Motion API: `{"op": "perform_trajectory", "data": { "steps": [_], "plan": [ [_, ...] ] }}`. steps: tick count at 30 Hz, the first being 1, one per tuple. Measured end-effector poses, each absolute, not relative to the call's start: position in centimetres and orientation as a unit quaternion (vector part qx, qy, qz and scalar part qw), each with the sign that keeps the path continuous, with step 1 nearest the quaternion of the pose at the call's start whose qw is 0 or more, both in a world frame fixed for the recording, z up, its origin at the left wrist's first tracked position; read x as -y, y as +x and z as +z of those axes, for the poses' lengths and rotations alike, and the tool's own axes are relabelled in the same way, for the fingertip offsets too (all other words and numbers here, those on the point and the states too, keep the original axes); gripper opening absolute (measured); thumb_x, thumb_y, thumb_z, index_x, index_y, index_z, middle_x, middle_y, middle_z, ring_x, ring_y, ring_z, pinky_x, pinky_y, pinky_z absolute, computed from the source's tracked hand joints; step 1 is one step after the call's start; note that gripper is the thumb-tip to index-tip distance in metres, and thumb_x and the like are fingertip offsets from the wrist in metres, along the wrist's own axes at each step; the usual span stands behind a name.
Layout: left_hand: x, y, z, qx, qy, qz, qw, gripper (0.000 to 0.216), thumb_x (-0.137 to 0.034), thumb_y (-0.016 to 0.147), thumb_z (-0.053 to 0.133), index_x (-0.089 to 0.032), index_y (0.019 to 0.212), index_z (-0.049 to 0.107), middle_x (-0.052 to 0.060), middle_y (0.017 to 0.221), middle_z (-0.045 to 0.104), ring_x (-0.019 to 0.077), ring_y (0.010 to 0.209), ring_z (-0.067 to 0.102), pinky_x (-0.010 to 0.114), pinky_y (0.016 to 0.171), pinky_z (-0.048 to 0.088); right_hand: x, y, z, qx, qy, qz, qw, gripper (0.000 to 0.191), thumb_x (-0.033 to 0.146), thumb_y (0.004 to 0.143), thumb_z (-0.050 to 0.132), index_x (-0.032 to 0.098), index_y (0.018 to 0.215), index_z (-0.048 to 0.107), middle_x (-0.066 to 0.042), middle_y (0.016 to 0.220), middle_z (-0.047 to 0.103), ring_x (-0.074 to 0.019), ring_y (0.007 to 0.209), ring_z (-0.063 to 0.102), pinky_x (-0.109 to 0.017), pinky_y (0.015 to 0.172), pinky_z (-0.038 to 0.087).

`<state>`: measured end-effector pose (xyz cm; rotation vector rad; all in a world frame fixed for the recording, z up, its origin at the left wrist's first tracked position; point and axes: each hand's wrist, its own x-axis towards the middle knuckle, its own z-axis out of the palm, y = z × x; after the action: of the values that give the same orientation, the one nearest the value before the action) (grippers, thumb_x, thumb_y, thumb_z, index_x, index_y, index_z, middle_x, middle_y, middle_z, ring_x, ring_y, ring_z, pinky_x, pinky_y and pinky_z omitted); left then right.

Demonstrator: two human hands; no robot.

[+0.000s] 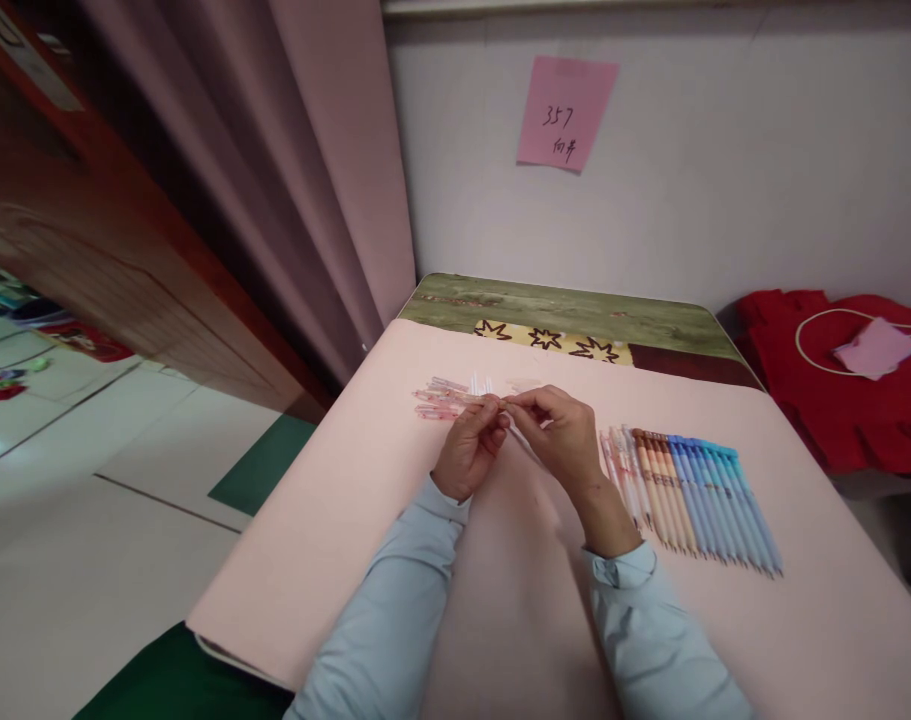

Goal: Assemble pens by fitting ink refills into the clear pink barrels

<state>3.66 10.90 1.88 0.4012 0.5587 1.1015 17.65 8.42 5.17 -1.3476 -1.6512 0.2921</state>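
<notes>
Near the middle of the table, my left hand (470, 445) and my right hand (564, 430) meet with their fingertips pinched together. Between them is a slim pen, mostly covered by the fingers; a thin pale length slants down below my right fingers. Just beyond my left hand lie several pink patterned pen barrels (436, 411), side by side. A few thin white sticks (481, 384), perhaps refills, rest behind my fingers. To the right of my right wrist is a neat row of pens (699, 495), pink, brown-topped and blue, with tips toward me.
Pale pink sheeting (335, 530) covers the table, whose green wood-patterned back edge (575, 300) meets the wall. A pink note (567, 115) is stuck there. Red cloth (837, 410) lies at the right. A curtain (327, 150) and a wooden door (125, 200) stand left.
</notes>
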Motion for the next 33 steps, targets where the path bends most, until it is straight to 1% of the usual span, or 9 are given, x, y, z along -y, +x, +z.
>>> {"op": "perform_trajectory", "data": {
  "steps": [7, 10, 12, 15, 19, 21, 24, 28, 33],
  "plan": [
    [-10.9, 3.7, 1.9, -0.238, 0.196, 0.507, 0.805, 0.028, -0.025, 0.070, 0.086, -0.011, 0.083, 0.065, -0.003, 0.072, 0.058, 0.0012, 0.057, 0.051, 0.007, 0.046, 0.040, -8.3, 17.3, 5.4, 0.646, -0.546, 0.168, 0.506, 0.016, 0.035, 0.086, 0.069, 0.021, 0.080, 0.074, -0.004, 0.079, 0.073, -0.0151, 0.067, 0.064, -0.026, 0.066, 0.050],
    [-11.1, 3.4, 1.9, -0.229, 0.161, 0.522, 0.806, 0.021, -0.022, 0.076, 0.082, -0.012, 0.084, 0.065, 0.000, 0.079, 0.062, 0.0007, 0.058, 0.051, 0.006, 0.045, 0.040, -8.3, 17.9, 5.4, 0.599, -0.572, 0.196, 0.525, 0.020, 0.039, 0.085, 0.068, 0.020, 0.080, 0.074, -0.004, 0.076, 0.073, -0.0150, 0.063, 0.063, -0.026, 0.063, 0.048],
    [-11.2, 3.1, 2.1, -0.220, 0.122, 0.547, 0.798, 0.012, -0.019, 0.083, 0.075, -0.013, 0.085, 0.065, 0.002, 0.085, 0.065, 0.0004, 0.058, 0.051, 0.005, 0.046, 0.042, -8.3, 18.8, 5.4, 0.572, -0.619, 0.197, 0.501, 0.022, 0.041, 0.084, 0.068, 0.020, 0.079, 0.074, -0.002, 0.068, 0.070, -0.0146, 0.059, 0.061, -0.026, 0.059, 0.045],
    [-11.4, 2.7, 2.4, -0.215, 0.085, 0.573, 0.787, 0.005, -0.016, 0.091, 0.064, -0.013, 0.087, 0.065, 0.005, 0.090, 0.069, 0.0009, 0.058, 0.051, 0.006, 0.048, 0.045, -8.3, 20.0, 5.2, 0.583, -0.706, 0.185, 0.357, 0.018, 0.038, 0.080, 0.070, 0.022, 0.072, 0.073, 0.000, 0.062, 0.068, -0.0157, 0.058, 0.059, -0.027, 0.057, 0.039],
    [-11.5, 2.6, 2.6, -0.218, 0.077, 0.566, 0.791, 0.010, -0.014, 0.095, 0.057, -0.013, 0.088, 0.064, 0.007, 0.092, 0.071, 0.0017, 0.058, 0.055, 0.007, 0.051, 0.050, -8.2, 20.1, 5.2, 0.627, -0.749, 0.183, 0.114, 0.011, 0.036, 0.071, 0.074, 0.025, 0.072, 0.074, -0.003, 0.073, 0.072, -0.0197, 0.069, 0.063, -0.028, 0.057, 0.033],
    [-11.5, 2.7, 2.7, -0.215, 0.067, 0.575, 0.786, 0.016, -0.013, 0.098, 0.050, -0.012, 0.088, 0.063, 0.007, 0.092, 0.070, 0.0015, 0.058, 0.056, 0.007, 0.052, 0.050, -8.2, 19.7, 5.3, 0.634, -0.751, 0.180, 0.046, 0.014, 0.035, 0.068, 0.076, 0.026, 0.079, 0.075, -0.004, 0.081, 0.074, -0.0209, 0.075, 0.065, -0.028, 0.058, 0.033],
    [-11.7, 2.8, 2.6, -0.217, 0.056, 0.589, 0.776, 0.024, -0.012, 0.101, 0.042, -0.011, 0.087, 0.062, 0.007, 0.089, 0.070, 0.0011, 0.059, 0.057, 0.006, 0.053, 0.049, -8.3, 19.2, 5.3, 0.635, -0.753, 0.171, 0.002, 0.015, 0.032, 0.069, 0.073, 0.027, 0.082, 0.075, -0.004, 0.087, 0.075, -0.0221, 0.080, 0.067, -0.028, 0.059, 0.033],
    [-11.9, 2.9, 2.0, -0.229, 0.063, 0.584, 0.776, 0.022, -0.012, 0.101, 0.044, -0.011, 0.088, 0.063, 0.005, 0.084, 0.069, 0.0012, 0.057, 0.058, 0.007, 0.052, 0.049, -8.3, 19.1, 5.6, 0.632, -0.758, 0.157, 0.031, 0.009, 0.029, 0.076, 0.064, 0.025, 0.079, 0.072, -0.006, 0.083, 0.074, -0.0227, 0.079, 0.066, -0.029, 0.060, 0.033],
    [-12.0, 3.1, 1.4, -0.260, 0.095, 0.572, 0.772, 0.013, -0.015, 0.097, 0.054, -0.011, 0.088, 0.064, 0.004, 0.081, 0.070, 0.0024, 0.055, 0.059, 0.008, 0.048, 0.048, -8.1, 19.2, 6.5, 0.616, -0.719, 0.210, 0.245, 0.010, 0.032, 0.079, 0.062, 0.023, 0.082, 0.067, 0.000, 0.073, 0.071, -0.0166, 0.066, 0.062, -0.026, 0.058, 0.035]
  ]
}}
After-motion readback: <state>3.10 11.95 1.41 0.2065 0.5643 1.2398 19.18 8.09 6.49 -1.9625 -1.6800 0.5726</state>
